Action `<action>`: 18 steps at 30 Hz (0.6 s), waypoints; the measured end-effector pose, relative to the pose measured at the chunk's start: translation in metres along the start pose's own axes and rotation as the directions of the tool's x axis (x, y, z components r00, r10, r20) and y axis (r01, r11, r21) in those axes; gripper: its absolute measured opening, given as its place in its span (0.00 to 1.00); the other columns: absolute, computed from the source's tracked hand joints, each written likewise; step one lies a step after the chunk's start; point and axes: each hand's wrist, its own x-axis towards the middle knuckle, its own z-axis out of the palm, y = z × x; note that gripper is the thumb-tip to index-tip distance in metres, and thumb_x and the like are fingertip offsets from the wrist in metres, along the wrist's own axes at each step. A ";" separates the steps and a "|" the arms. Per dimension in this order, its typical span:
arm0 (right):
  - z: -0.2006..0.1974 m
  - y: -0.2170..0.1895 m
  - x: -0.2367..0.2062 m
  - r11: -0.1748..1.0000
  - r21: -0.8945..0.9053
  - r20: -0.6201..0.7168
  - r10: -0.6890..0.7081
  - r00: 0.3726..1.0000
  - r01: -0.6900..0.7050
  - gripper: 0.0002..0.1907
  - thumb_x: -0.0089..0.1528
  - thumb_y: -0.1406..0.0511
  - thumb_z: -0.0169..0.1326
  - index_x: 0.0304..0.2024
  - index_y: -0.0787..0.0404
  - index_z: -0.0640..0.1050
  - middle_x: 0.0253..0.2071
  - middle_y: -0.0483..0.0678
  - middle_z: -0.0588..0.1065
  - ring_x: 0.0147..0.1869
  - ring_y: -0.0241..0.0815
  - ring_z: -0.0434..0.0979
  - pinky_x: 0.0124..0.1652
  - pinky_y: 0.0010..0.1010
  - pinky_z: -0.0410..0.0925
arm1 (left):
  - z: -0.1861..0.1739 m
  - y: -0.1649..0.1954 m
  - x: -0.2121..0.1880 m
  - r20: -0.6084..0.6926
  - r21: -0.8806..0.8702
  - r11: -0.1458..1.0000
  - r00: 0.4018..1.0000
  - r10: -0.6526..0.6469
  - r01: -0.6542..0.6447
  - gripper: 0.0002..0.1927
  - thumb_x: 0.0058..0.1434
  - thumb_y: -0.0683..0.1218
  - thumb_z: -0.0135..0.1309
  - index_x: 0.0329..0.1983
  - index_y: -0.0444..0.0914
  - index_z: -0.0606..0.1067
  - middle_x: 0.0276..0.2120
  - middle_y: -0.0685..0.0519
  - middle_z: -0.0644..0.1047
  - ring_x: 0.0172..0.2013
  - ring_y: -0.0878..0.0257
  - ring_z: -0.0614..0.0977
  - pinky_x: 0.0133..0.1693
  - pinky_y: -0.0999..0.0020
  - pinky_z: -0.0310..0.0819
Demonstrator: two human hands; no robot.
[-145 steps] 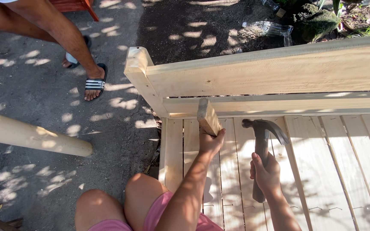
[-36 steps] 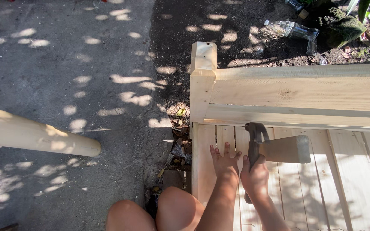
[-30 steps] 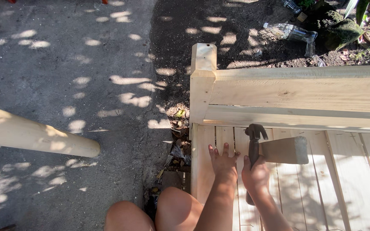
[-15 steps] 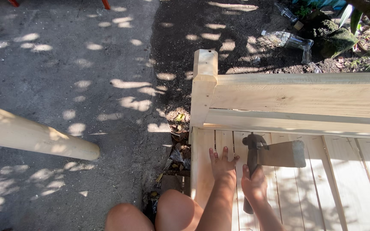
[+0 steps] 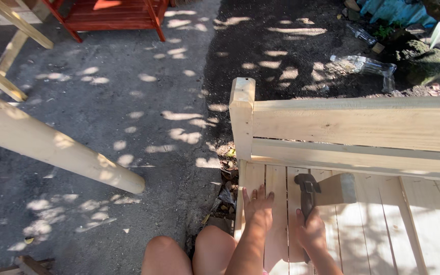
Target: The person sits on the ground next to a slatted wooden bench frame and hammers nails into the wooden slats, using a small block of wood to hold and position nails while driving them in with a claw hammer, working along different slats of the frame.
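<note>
Left hand (image 5: 257,208) flat, holding nothing, on pale wooden slats (image 5: 276,203); right hand (image 5: 311,234) clenched on dark metal claw hammer (image 5: 307,192); risks striking near fingers.

A dark-headed claw hammer (image 5: 306,191) stands upright over the pale slats (image 5: 276,203) of an unfinished wooden frame, beside a short wood block (image 5: 336,189) lying across the slats below the rail (image 5: 357,127).
</note>
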 end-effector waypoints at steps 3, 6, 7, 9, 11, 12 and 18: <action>0.000 0.004 0.002 0.999 -0.025 0.036 0.037 0.999 -0.036 0.21 0.65 0.54 0.53 0.42 0.68 0.69 0.32 0.71 0.77 0.42 0.75 0.78 0.42 0.58 0.70 | 0.008 -0.004 -0.017 0.046 -0.039 0.998 0.998 -0.051 0.053 0.50 0.56 0.56 0.66 0.77 0.49 0.53 0.77 0.48 0.48 0.74 0.52 0.56 0.71 0.40 0.27; 0.003 0.008 0.004 0.998 -0.031 0.046 0.047 0.998 -0.045 0.22 0.65 0.54 0.53 0.43 0.67 0.68 0.31 0.71 0.77 0.42 0.75 0.78 0.43 0.58 0.70 | 0.022 -0.005 -0.022 -0.015 -0.034 0.997 0.997 -0.076 0.076 0.55 0.51 0.60 0.69 0.78 0.51 0.51 0.77 0.49 0.47 0.74 0.53 0.56 0.70 0.40 0.28; 0.004 0.010 0.005 0.999 -0.030 0.036 0.036 0.999 -0.035 0.22 0.65 0.54 0.53 0.44 0.67 0.68 0.31 0.71 0.77 0.42 0.75 0.78 0.43 0.58 0.69 | 0.027 -0.005 -0.020 -0.026 -0.029 0.995 0.995 -0.096 0.095 0.56 0.50 0.60 0.69 0.78 0.52 0.51 0.77 0.50 0.46 0.74 0.53 0.55 0.70 0.39 0.28; 0.007 0.012 0.006 0.999 -0.028 0.019 0.021 1.000 -0.020 0.22 0.65 0.54 0.53 0.44 0.67 0.68 0.31 0.70 0.77 0.41 0.75 0.78 0.43 0.57 0.69 | 0.037 -0.004 -0.019 -0.043 -0.032 0.993 0.992 -0.117 0.116 0.56 0.50 0.61 0.69 0.77 0.53 0.51 0.77 0.50 0.46 0.74 0.52 0.55 0.70 0.37 0.28; 0.008 0.015 0.006 1.000 -0.020 0.005 0.002 1.000 -0.002 0.22 0.64 0.54 0.54 0.44 0.67 0.68 0.31 0.69 0.77 0.41 0.75 0.78 0.43 0.57 0.70 | 0.043 -0.002 -0.017 -0.065 -0.044 0.991 0.990 -0.126 0.123 0.55 0.50 0.61 0.70 0.77 0.52 0.53 0.77 0.50 0.47 0.73 0.51 0.56 0.70 0.35 0.28; 0.009 0.016 0.006 1.000 -0.006 0.010 0.001 1.000 0.000 0.22 0.64 0.54 0.54 0.43 0.67 0.68 0.31 0.69 0.77 0.41 0.74 0.78 0.42 0.57 0.70 | 0.045 -0.001 -0.015 -0.032 -0.035 0.989 0.989 -0.144 0.143 0.55 0.51 0.60 0.70 0.77 0.51 0.53 0.78 0.49 0.47 0.74 0.51 0.56 0.70 0.35 0.27; 0.009 0.016 0.006 0.996 0.089 0.034 0.014 0.999 -0.017 0.22 0.64 0.54 0.54 0.42 0.67 0.68 0.31 0.69 0.77 0.40 0.74 0.78 0.42 0.55 0.70 | 0.031 0.011 0.003 0.159 0.082 0.976 0.964 -0.213 0.202 0.54 0.55 0.58 0.70 0.79 0.46 0.52 0.79 0.46 0.44 0.75 0.47 0.54 0.71 0.35 0.24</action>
